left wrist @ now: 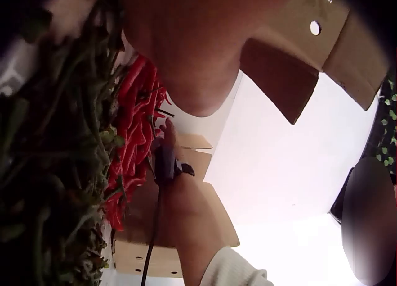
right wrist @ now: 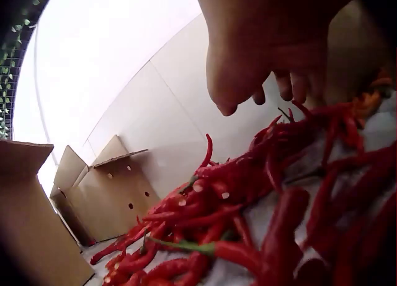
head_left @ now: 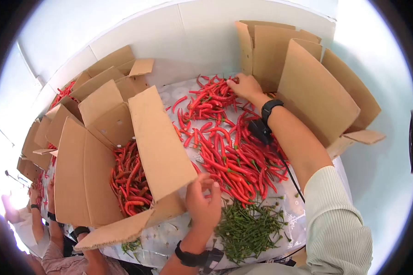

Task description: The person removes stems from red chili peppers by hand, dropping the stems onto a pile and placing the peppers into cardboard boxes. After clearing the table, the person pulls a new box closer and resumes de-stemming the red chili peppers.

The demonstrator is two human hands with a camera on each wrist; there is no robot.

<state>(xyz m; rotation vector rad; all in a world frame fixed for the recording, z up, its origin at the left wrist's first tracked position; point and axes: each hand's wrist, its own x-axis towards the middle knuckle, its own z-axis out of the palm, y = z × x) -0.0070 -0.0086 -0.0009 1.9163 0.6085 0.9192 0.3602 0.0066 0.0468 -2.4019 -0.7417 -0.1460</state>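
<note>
Red chili peppers (head_left: 234,156) lie in a long heap on the covered table. At the heap's far end is my right hand (head_left: 248,87), fingertips right at the chilies. The right wrist view shows its fingers (right wrist: 282,87) bent loosely just over the chilies (right wrist: 205,205), with no pepper seen in them. My left hand (head_left: 203,201), fingers loosely curled, is beside the near corner of an open cardboard box (head_left: 165,142) and holds nothing visible. Just right of it lies a pile of green chili stems (head_left: 250,229), which fills the left side of the left wrist view.
Darker red chilies (head_left: 131,178) fill the bottom of the open box. Another open carton (head_left: 316,91) stands at the right, beside my right forearm. More cartons (head_left: 105,68) line the table's left side, where other people's arms (head_left: 53,224) show. A black cable (head_left: 291,176) trails from my right wrist.
</note>
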